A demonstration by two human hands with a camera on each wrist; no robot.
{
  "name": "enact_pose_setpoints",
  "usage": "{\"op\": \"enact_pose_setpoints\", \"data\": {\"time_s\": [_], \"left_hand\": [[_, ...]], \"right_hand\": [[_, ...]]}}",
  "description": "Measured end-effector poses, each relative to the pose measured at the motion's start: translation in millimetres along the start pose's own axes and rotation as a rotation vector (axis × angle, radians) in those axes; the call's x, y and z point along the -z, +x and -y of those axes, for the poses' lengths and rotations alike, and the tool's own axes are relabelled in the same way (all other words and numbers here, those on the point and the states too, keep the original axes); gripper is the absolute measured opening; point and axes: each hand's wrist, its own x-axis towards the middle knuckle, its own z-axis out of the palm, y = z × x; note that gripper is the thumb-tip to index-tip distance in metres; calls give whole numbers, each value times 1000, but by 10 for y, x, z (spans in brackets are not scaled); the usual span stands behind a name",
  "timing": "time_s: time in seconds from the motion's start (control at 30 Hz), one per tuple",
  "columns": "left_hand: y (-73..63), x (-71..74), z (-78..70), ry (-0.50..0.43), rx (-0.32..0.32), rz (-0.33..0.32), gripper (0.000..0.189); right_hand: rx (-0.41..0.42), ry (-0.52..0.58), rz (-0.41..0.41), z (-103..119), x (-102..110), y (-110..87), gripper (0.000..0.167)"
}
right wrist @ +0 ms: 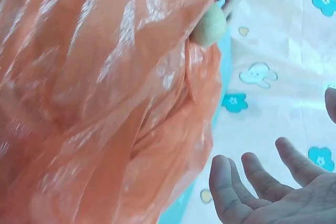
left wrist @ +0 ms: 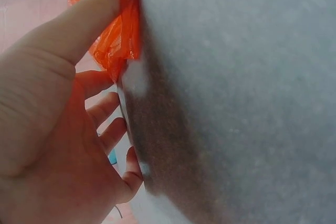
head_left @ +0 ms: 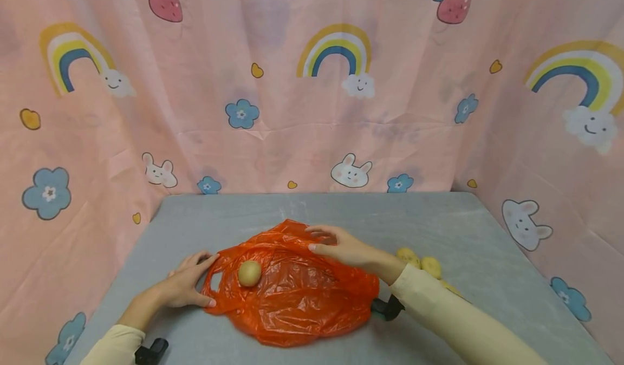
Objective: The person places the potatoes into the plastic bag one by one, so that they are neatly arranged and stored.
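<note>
A crumpled orange plastic bag lies spread on the table, its handle end towards the left. One round potato rests on the bag near that end; the right wrist view shows the same potato past the bag's folds. My left hand is at the handle end, thumb and forefinger apart and touching the plastic. The other left fingers spread loosely. Over the bag's far right part is my right hand, fingers apart and lightly bent, with nothing in them.
Beyond my right forearm lie more potatoes, partly covered by the sleeve. The grey table is bounded by a pink patterned curtain at the back and both sides. A black wrist device shows by the left sleeve.
</note>
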Motion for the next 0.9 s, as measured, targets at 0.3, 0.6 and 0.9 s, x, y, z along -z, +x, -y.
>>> {"op": "enact_pose_setpoints", "data": {"time_s": [0.3, 0.6, 0.9], "left_hand": [[0, -17, 6, -10, 4, 3, 110], [7, -16, 27, 8, -12, -13, 108], [9, -5, 19, 8, -19, -7, 109]], "right_hand": [[35, -5, 11, -78, 186, -152, 55], [45, -151, -72, -145, 442, -288, 52], [32, -218, -138, -292, 743, -520, 53]]}}
